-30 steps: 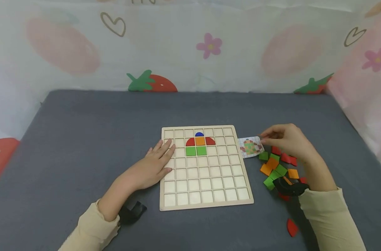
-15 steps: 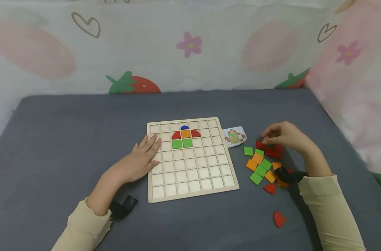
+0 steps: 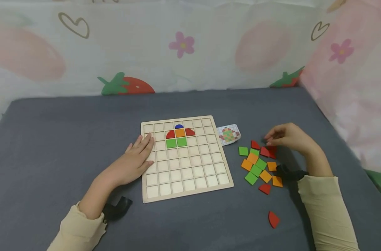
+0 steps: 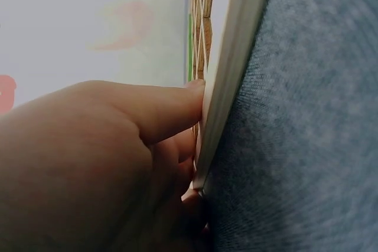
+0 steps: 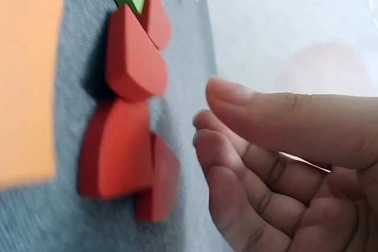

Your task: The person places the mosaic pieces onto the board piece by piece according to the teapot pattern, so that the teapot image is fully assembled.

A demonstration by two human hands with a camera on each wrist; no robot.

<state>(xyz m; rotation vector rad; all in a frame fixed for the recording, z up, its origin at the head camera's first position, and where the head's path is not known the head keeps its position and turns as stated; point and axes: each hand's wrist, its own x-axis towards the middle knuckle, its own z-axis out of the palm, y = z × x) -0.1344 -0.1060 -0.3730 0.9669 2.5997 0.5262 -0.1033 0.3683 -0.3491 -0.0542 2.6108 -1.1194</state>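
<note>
My left hand (image 3: 130, 164) rests on the left rim of a wooden grid board (image 3: 186, 194), its fingers spread and straight. In the left wrist view the thumb (image 4: 171, 110) presses the board's edge (image 4: 227, 69). Set in the upper cells are a blue half-round piece (image 3: 179, 126), an orange square (image 3: 180, 132), two red quarter-rounds (image 3: 189, 132) and two green squares (image 3: 171, 143). My right hand (image 3: 292, 138) hovers just right of the red pieces (image 3: 264, 151), fingers bent and apart from the thumb. The right wrist view shows nothing between them, and red quarter-rounds (image 5: 121, 151) beside the fingertips.
A pattern card (image 3: 229, 134) sticks out from the board's right side. Right of the board lie loose green squares (image 3: 251, 178), orange squares (image 3: 265, 176) and a red piece (image 3: 265, 189). Another red quarter-round (image 3: 273, 219) lies nearer the front. A patterned cloth (image 3: 215, 76) hangs behind the table.
My right hand has left the card's corner and moved right, over by the red pieces. The head view has turned right. My left hand stays on the board.
</note>
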